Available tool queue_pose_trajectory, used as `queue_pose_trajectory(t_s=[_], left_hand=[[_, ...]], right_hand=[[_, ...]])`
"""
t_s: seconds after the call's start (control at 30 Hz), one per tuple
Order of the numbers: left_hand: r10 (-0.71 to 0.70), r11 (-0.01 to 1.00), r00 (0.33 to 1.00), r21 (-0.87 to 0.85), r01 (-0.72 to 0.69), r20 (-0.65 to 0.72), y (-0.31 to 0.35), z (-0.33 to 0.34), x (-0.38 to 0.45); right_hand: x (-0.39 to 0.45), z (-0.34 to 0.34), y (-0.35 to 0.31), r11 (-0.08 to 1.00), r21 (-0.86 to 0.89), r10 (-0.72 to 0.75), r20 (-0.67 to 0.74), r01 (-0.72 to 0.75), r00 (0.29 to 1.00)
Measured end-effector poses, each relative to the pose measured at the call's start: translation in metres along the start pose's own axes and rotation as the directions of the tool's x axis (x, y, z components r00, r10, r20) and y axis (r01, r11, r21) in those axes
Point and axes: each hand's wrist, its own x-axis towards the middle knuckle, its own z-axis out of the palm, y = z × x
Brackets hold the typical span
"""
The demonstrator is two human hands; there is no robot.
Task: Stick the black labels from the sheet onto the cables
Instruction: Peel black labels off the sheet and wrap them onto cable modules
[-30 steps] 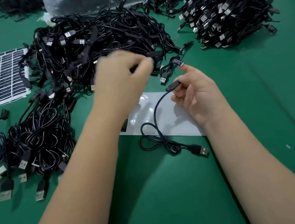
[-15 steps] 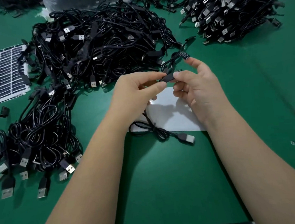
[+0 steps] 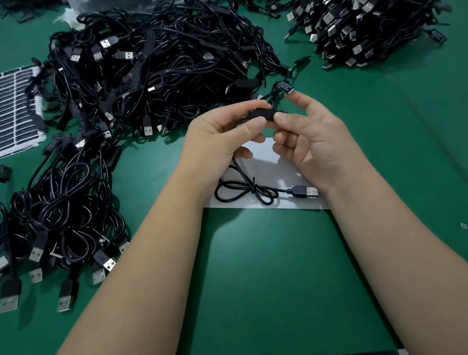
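Both hands pinch my cable's plug (image 3: pixel 261 114) crosswise, frame centre: left hand (image 3: pixel 221 139), right hand (image 3: pixel 311 140); label (image 3: pixel 287 87) on right forefinger, just above.

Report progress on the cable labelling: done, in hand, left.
Done: cannot be confirmed; it is unclear which cables in the big pile or the far pile already carry labels. In hand: the left hand and right hand pinch one cable's black block, with a black label stuck on the right index fingertip, not yet applied. Left: the label sheet still holds many labels.
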Motion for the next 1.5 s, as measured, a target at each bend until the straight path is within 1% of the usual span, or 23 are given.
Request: queue_pose_trajectory(t_s=[0.1, 0.17, 0.27, 0.4, 0.5, 0.63, 1.23, 1.5], left_hand=[[-0.005, 0.999, 1.0, 0.05, 0.005, -0.009, 0.0002, -0.0031, 0.0018], [-0.007, 0.995, 1.0, 0.098, 0.01, -0.027, 0.0001, -0.0059, 0.0033], [-0.02, 0.992, 0.999, 0.122, 0.024, -0.03, -0.0002, -0.0089, 0.0041], [-0.039, 0.994, 0.998, 0.104, 0.045, -0.058, -0.0019, -0.009, 0.0057], [-0.054, 0.993, 0.995, 0.101, 0.062, -0.08, -0.0032, -0.0083, 0.0065], [-0.046, 0.992, 0.996, 0.112, 0.054, -0.076, -0.0038, -0.0076, 0.0069], [-0.026, 0.989, 0.999, 0.146, 0.03, -0.03, -0.005, -0.009, 0.0066], [-0.034, 0.991, 0.999, 0.132, 0.036, -0.023, -0.0048, -0.0079, 0.0059]], right_hand=[[0.0012, 0.0015, 0.0024, 1.0, -0.011, -0.001, -0.018, 0.001, 1.0], [0.0019, 0.0004, 0.0049, 1.0, 0.028, -0.001, -0.053, 0.003, 0.999], [0.002, -0.0007, 0.0052, 0.998, 0.067, 0.014, -0.086, -0.009, 0.996], [0.0025, -0.0002, 0.0072, 1.0, -0.029, 0.002, -0.061, -0.004, 0.998], [0.0023, 0.0025, 0.0081, 0.993, -0.115, -0.025, -0.099, 0.013, 0.995], [0.0005, 0.0057, 0.008, 0.98, -0.194, -0.064, -0.124, 0.039, 0.99], [0.0016, 0.0051, 0.0097, 0.958, -0.286, -0.083, -0.164, 0.033, 0.983], [0.0012, 0.0073, 0.0087, 0.963, -0.27, -0.079, -0.195, 0.024, 0.978]])
